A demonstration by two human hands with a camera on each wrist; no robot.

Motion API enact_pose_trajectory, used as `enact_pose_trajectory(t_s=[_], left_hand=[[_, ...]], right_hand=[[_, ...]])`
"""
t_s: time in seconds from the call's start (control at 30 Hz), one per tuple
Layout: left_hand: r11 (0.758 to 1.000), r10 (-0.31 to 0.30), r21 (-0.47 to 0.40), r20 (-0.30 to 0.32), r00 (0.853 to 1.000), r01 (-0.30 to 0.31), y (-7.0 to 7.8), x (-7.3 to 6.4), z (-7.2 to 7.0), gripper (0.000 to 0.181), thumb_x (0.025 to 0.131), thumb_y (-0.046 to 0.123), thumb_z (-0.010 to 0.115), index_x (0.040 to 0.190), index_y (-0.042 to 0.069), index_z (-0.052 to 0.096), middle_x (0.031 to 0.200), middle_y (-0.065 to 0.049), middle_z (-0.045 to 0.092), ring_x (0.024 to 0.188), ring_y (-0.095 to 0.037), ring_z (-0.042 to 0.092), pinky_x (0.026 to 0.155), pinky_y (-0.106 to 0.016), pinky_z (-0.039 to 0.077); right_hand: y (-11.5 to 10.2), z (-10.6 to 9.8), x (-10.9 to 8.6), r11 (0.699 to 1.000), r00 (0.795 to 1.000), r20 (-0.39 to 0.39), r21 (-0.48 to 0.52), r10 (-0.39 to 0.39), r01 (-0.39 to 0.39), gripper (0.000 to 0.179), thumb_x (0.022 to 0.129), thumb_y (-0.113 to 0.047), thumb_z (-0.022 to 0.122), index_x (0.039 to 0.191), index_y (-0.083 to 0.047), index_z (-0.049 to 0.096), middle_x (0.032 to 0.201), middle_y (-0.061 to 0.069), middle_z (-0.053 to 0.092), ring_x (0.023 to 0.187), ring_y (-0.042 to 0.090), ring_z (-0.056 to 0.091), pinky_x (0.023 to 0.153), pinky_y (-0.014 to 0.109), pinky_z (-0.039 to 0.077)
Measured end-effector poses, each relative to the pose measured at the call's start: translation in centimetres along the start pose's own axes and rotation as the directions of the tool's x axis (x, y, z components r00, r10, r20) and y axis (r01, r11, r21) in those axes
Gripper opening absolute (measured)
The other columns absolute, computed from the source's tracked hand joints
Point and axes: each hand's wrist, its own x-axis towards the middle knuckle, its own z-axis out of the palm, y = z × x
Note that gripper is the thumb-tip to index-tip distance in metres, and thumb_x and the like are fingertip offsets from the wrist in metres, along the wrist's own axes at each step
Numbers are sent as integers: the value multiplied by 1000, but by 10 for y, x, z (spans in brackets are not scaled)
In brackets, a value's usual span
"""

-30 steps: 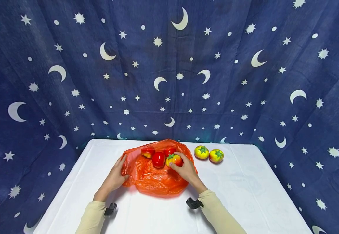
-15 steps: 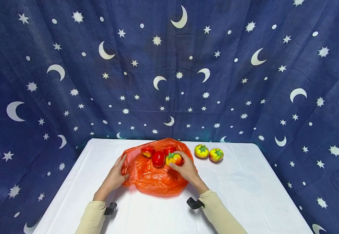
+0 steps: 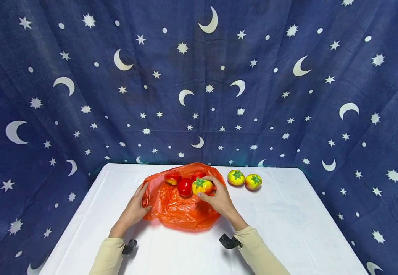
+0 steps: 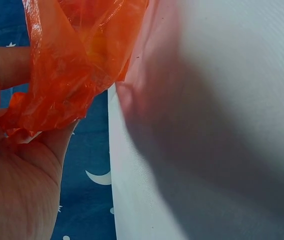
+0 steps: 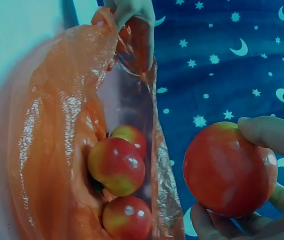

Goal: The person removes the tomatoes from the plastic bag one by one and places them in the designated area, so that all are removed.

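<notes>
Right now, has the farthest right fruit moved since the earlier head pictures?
No. Judged against the table's back edge in the head view, the farthest right fruit lies in the same place.

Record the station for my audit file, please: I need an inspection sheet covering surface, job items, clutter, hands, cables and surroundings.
Surface: white-covered table, with faint fold lines.
Job items: red-orange plastic bag, mouth open; three glossy fruits inside it; two yellow fruits with green tops on the table, right of the bag.
Clutter: nothing seen.
Left hand: grips the bag's edge.
Right hand: holds a red-and-yellow fruit near the bag's mouth.
Wrists: black device at each.
Cables: nothing seen.
Surroundings: dark blue curtain with pale moons and stars, behind and at both sides.
</notes>
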Motion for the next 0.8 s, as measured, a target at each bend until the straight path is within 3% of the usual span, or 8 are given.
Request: enact_pose_trajectory(t_s=[0.13,0.4,0.67,0.8], left_hand=[[1000,-1,-2,-2,1000,1,2,0,1,94,79,-4,70,156,2,17,162,-22,14,144,-49,26,116,-59,26],[1000,-16,-2,8,1000,17,4,1,1,95,79,-2,71,157,2,17,162,-22,15,144,-49,27,114,-59,29],[1000,-17,-1,14,1000,17,3,2,0,94,80,-2,70,157,2,16,162,-22,13,144,-49,26,115,-60,27],[1000,-21,-6,16,1000,21,3,2,0,94,80,-1,70,157,3,16,163,-22,13,144,-49,26,115,-59,28]], right_hand=[[-3,-4,-3,1000,1000,-12,8,-8,8,53,77,-17,81,126,-22,59,126,8,61,103,22,62,91,33,55],[-1,-14,-8,999,1000,-16,54,10,-10,53,79,-17,80,127,-21,58,129,7,61,110,25,61,99,43,54],[2,-22,-11,1000,999,-39,12,11,-11,52,78,-18,81,125,-22,59,123,5,64,106,21,61,94,30,53],[3,-25,-12,1000,998,-53,-8,26,-27,53,78,-16,81,126,-20,59,124,7,64,108,22,61,95,30,52]])
